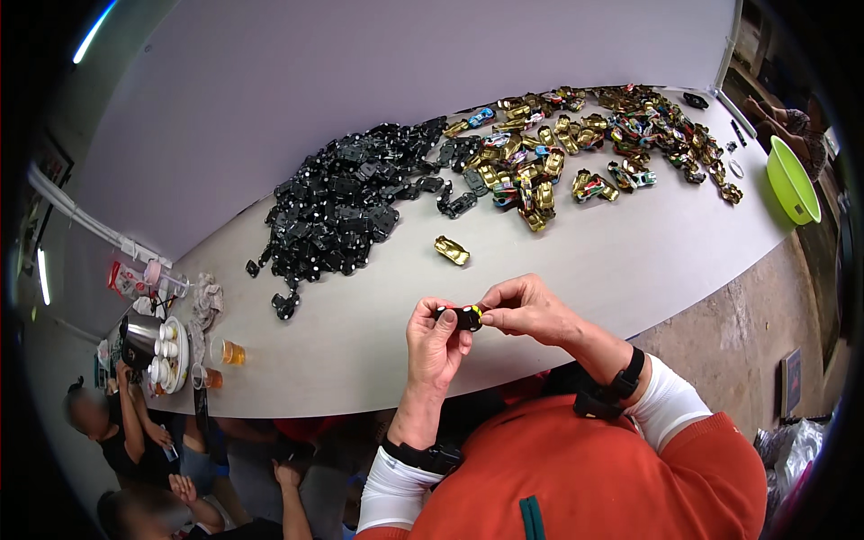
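A small toy car [464, 318] with a black underside and a bit of yellow and red at its edges is held over the near side of the table. My left hand [432, 349] is closed around its left end, the thumb lying across it. From the other side, my right hand [531, 310] pinches the yellow-edged right end between thumb and fingertips. A single gold toy car body [452, 250] lies on the table just beyond my hands. Past it are a heap of black car bases [333, 207] on the left and a spread of gold and colourful car bodies [540, 162] on the right.
A green basin [792, 180] stands at the table's right end, near small black items. On the left are a round white tray [183, 346] of cups, amber drink cups [232, 352] and a crumpled cloth [207, 301]. Other people [135, 432] sit at the lower left. A wall [360, 63] backs the table.
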{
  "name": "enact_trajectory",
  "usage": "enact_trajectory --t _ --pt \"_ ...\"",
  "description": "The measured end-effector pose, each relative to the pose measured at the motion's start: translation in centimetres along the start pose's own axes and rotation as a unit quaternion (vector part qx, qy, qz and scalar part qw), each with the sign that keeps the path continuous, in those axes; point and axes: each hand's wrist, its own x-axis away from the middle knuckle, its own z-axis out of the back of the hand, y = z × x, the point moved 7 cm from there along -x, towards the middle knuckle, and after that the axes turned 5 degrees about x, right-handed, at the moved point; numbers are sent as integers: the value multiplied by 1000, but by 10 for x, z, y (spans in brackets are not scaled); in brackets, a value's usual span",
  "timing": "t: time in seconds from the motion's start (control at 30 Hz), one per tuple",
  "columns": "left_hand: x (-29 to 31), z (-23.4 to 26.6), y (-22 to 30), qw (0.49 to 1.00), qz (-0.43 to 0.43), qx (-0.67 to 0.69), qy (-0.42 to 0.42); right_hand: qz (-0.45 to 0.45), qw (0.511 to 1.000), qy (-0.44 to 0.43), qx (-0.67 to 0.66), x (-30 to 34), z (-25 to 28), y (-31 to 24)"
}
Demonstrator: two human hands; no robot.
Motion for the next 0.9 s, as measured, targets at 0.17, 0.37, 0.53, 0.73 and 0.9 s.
enact_trajectory --t 0.17,0.37,0.53,0.73,0.9 --pt "0 -5 4 999 -19 -31 9 20 998 15 60 3 0 -15" --pt "6 -20 17 967 -157 -199 39 47 984 113 133 2 1 -9" --pt "8 -25 16 984 -93 -149 20 39 985 97 135 -4 10 0" --pt "12 -5 21 995 28 -99 17 0 990 78 120 -5 7 5" --pt "9 12 17 991 -23 -118 63 29 970 131 201 -4 4 -6"
